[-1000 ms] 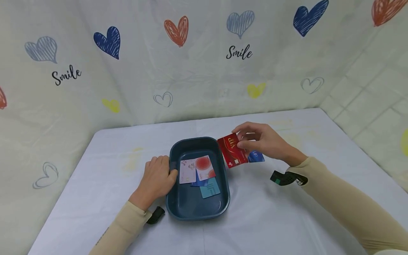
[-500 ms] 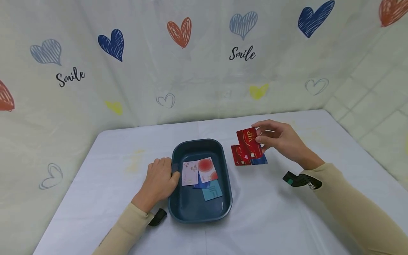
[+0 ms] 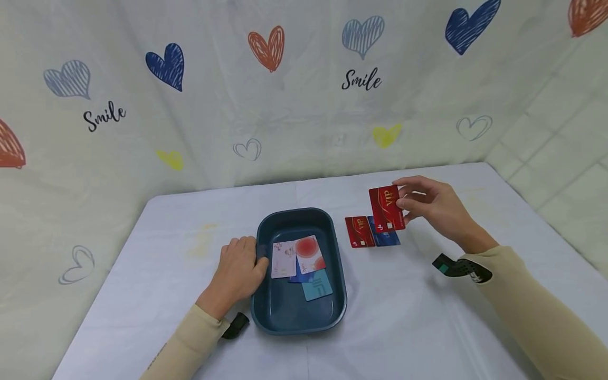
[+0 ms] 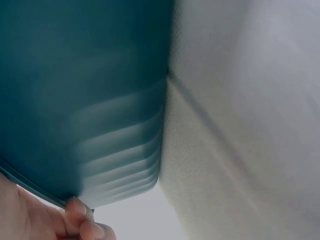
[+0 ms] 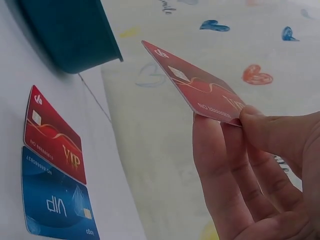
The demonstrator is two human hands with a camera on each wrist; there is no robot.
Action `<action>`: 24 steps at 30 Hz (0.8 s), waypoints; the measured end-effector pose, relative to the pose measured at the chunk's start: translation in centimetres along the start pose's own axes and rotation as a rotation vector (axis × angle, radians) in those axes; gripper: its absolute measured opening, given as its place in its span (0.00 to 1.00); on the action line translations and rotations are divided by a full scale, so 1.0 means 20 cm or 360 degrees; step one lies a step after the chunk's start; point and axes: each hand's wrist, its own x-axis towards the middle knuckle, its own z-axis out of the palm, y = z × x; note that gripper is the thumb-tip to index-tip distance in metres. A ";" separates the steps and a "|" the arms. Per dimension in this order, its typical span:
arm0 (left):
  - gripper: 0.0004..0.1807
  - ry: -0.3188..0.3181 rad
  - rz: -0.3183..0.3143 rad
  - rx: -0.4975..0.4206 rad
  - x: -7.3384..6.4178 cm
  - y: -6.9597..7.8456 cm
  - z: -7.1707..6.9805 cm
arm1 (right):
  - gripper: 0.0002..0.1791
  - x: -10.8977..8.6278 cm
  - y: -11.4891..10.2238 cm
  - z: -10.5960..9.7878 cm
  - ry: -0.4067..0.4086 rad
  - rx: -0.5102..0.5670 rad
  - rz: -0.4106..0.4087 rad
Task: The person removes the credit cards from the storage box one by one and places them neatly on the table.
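Observation:
My left hand grips the left rim of a dark teal plastic bin, thumb over the edge and fingers bent beneath it. Between thumb and fingers, my right hand pinches a red VIP card by its edge, raised above the table. Below it lie a second red VIP card and a blue VIP card, side by side. Inside the bin rest a pale pink card, a white card with red circles, a teal card and a mostly covered blue card.
A white cloth covers the table. Behind it hangs a pale backdrop printed with hearts and "Smile". The bin stands left of the two lying cards, with a narrow strip of cloth between.
My right hand has drawn the held red card right and slightly up, away from the bin. The red card on the table, hidden earlier, now shows. My left hand stays on the rim.

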 end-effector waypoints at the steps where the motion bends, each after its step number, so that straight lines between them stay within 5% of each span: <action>1: 0.08 0.0000 -0.0004 -0.0001 0.00 0.00 0.00 | 0.24 0.00 0.01 0.00 0.0003 -0.0008 -0.0002; 24: 0.09 -0.0024 -0.0034 -0.0004 0.01 0.00 -0.01 | 0.26 0.00 0.17 -0.11 0.0114 -0.0120 0.0103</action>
